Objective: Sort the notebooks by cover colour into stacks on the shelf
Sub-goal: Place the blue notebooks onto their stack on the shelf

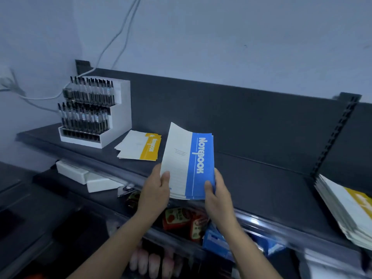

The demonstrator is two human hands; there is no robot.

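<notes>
A small stack of blue-and-white notebooks is held tilted above the front part of the dark shelf. My left hand grips its lower left edge with the thumb on the white cover. My right hand grips the lower right corner, thumb on the blue band. A short stack of yellow-and-white notebooks lies flat on the shelf to the left. At the right edge a thick mixed pile of notebooks with a yellow cover on top lies on the shelf.
A white tiered pen display full of dark pens stands at the shelf's left end. White cables run down the wall behind it. Below the shelf's front lip are white boxes and red and blue packaged goods.
</notes>
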